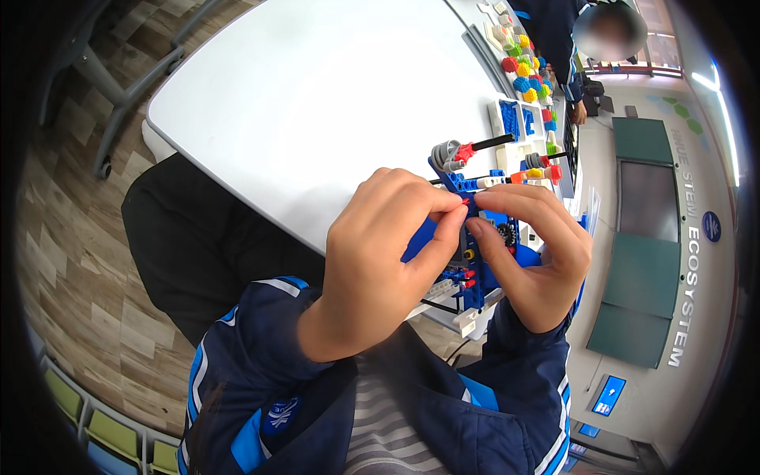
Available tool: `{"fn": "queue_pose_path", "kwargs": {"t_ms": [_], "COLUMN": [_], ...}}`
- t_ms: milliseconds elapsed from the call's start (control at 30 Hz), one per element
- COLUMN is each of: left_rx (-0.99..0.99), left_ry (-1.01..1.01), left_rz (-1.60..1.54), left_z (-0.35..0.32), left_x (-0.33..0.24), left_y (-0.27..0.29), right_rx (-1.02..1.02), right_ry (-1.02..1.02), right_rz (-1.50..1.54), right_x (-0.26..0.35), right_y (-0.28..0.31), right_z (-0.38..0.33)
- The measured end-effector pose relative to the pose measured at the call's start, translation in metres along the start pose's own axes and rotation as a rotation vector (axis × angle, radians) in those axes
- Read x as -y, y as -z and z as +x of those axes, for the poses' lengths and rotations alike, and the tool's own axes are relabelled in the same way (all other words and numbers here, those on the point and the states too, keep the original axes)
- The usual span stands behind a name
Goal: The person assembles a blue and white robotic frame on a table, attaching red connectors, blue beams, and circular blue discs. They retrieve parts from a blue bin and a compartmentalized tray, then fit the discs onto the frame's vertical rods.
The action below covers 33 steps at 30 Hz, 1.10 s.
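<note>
The left hand (pixel 384 253) has its grip clamped on a small red peg (pixel 465 203), held between the tips of thumb and forefinger just at the side of a long blue beam (pixel 475 291). The beam belongs to a partly built toy model (pixel 457 259), which sits between the 2 hands at the right of the white worktop (pixel 309 103). The right hand (pixel 546 257) has its thumb and forefinger slightly apart on the far side of the beam; whether that grip is clamped on it or only steadying it, I cannot tell.

Much of the model looks joined already: a grey wheel (pixel 446 153) and a black rod (pixel 492 143) stand out at the top end, a black gear (pixel 506 233) is mounted near the right thumb, and at least 2 red pins (pixel 469 279) are set in the lower part. The peg in the left hand seems to be the piece being fitted, and I judge that step unfinished, since the fingertips hide how deep it sits.

Loose blue parts (pixel 511 118) lie in a white tray (pixel 495 120) beyond the model, so more pieces are at hand, but how many are left to add cannot be told.
</note>
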<state>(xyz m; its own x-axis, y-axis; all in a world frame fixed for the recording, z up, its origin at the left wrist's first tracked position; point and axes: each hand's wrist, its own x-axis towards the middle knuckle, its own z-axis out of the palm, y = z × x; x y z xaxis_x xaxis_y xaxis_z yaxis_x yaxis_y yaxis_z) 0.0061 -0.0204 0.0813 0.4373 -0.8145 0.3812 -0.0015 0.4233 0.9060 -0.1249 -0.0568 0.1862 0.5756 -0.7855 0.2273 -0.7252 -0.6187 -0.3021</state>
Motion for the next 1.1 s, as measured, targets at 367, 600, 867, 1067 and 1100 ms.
{"fn": "queue_pose_path", "kwargs": {"t_ms": [367, 600, 867, 1067, 1100], "left_rx": [0.153, 0.206, 0.125, 0.105, 0.125], "left_ry": [0.080, 0.006, 0.045, 0.028, 0.020], "left_rz": [-0.015, 0.060, -0.005, 0.029, 0.052], "left_z": [0.004, 0.007, -0.001, -0.006, -0.006], "left_x": [-0.007, -0.012, -0.005, -0.005, -0.005], "left_y": [0.015, 0.019, 0.011, 0.005, 0.008], "right_rx": [0.000, 0.027, -0.064, -0.077, -0.050], "right_ry": [-0.060, 0.052, -0.065, -0.075, -0.080], "right_rz": [0.065, 0.079, 0.153, 0.147, 0.131], "right_x": [0.003, -0.002, 0.003, 0.001, 0.002], "right_y": [-0.001, 0.000, -0.005, -0.004, -0.001], "right_z": [-0.005, -0.004, -0.006, -0.008, -0.009]}}
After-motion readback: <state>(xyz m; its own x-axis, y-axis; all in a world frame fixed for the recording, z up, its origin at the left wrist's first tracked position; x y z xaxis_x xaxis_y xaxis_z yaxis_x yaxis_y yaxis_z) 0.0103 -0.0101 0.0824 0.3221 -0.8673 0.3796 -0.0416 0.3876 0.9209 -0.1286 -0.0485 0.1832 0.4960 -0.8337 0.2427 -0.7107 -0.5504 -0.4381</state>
